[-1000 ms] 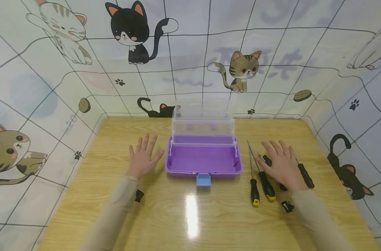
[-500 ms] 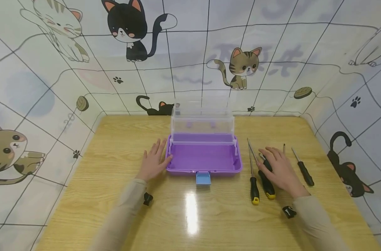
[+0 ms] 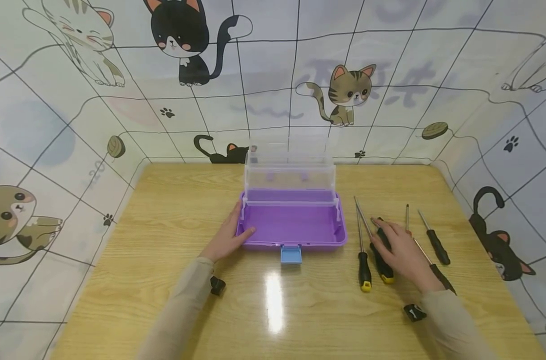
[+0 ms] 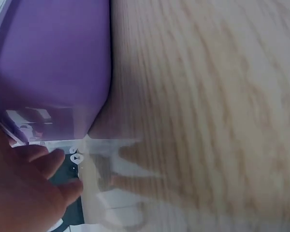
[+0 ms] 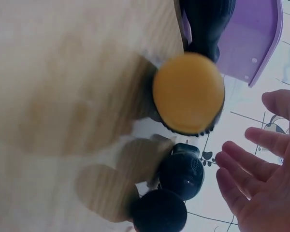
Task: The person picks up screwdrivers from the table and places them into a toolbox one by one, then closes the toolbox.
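A purple toolbox (image 3: 291, 246) stands on the table with its clear lid raised. My left hand (image 3: 228, 237) holds the toolbox's left end, thumb over the rim near the front corner and fingers along the outside wall. In the left wrist view, the fingers (image 4: 50, 164) lie slightly bent by the box's end. My right hand (image 3: 401, 252) hovers over several screwdrivers, fingers loosely spread with nothing in them. Below it lie a thick black-and-yellow screwdriver (image 3: 382, 265) and a partly hidden black-handled tool (image 3: 383, 238). In the right wrist view a yellow handle end (image 5: 188, 92) is close to the camera.
Another black-and-yellow screwdriver (image 3: 364, 270) lies between the toolbox and the right hand. Farther right are a black-handled screwdriver (image 3: 438, 248) and another black handle (image 3: 443, 278) partly behind the wrist. A blue latch (image 3: 291, 255) hangs open at the toolbox's front. Cat-print sheeting (image 3: 273, 115) encloses the table.
My left hand has moved right from the bare tabletop to the toolbox's left end and taken hold there. My right hand has shifted slightly down and its fingers have drawn closer together.
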Demonstrator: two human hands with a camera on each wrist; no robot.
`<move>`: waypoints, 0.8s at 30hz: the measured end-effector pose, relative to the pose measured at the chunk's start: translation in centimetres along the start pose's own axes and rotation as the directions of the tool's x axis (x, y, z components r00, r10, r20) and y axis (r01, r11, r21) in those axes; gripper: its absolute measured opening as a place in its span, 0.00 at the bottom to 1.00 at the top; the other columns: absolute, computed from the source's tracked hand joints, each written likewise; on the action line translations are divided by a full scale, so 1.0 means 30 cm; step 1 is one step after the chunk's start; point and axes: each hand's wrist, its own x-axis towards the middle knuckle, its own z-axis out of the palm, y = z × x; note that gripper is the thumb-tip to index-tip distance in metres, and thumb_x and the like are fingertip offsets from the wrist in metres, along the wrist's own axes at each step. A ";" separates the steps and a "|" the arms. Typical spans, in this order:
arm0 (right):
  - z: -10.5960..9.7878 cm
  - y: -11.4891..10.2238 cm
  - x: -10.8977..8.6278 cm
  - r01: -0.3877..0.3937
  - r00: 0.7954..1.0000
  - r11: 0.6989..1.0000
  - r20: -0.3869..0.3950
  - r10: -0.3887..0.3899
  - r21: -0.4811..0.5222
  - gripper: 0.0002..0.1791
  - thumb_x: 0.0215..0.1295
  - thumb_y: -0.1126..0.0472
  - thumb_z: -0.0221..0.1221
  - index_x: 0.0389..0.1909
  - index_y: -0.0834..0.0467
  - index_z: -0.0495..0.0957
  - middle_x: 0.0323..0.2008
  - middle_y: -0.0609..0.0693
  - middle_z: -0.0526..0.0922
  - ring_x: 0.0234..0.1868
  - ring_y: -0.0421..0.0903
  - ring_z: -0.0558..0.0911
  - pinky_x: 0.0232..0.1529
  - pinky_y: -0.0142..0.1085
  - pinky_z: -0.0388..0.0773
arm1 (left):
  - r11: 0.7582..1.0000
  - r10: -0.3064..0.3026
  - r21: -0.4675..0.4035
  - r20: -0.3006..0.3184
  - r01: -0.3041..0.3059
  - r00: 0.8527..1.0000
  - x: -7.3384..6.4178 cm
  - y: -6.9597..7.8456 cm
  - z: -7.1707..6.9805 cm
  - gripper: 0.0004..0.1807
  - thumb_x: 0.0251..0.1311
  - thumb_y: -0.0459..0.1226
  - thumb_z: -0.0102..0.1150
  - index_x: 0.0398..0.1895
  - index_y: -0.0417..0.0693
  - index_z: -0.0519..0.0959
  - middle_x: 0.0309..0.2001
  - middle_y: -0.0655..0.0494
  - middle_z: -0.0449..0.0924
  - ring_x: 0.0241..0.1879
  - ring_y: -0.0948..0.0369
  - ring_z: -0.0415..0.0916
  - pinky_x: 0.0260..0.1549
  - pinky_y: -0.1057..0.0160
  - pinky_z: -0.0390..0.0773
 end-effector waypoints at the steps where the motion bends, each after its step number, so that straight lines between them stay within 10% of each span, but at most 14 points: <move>1: 0.001 -0.004 -0.007 -0.013 1.000 1.000 0.007 0.013 0.010 0.27 0.68 0.60 0.58 0.64 0.67 0.67 0.54 0.70 0.72 0.54 0.68 0.72 0.48 0.64 0.69 | 1.000 0.000 -0.030 0.003 0.001 1.000 0.001 -0.002 0.002 0.51 0.66 0.54 0.54 0.78 0.54 0.32 0.77 0.48 0.35 0.74 0.50 0.38 0.69 0.47 0.43; 10: 0.023 -0.021 -0.073 -0.103 0.994 0.990 0.034 0.100 0.096 0.26 0.67 0.64 0.58 0.62 0.73 0.67 0.54 0.73 0.71 0.54 0.70 0.71 0.50 0.64 0.68 | 0.972 0.016 -0.235 0.042 -0.005 0.999 0.011 -0.017 0.006 0.57 0.61 0.44 0.64 0.77 0.60 0.28 0.76 0.53 0.28 0.73 0.48 0.35 0.68 0.44 0.42; 24: 0.052 -0.040 -0.124 -0.206 0.978 0.968 0.011 0.207 0.146 0.28 0.66 0.65 0.59 0.61 0.77 0.66 0.53 0.74 0.70 0.51 0.69 0.73 0.50 0.62 0.69 | 0.952 0.019 -0.306 0.070 0.003 0.997 0.016 -0.022 -0.002 0.67 0.50 0.42 0.73 0.77 0.60 0.26 0.77 0.55 0.28 0.73 0.49 0.38 0.68 0.45 0.44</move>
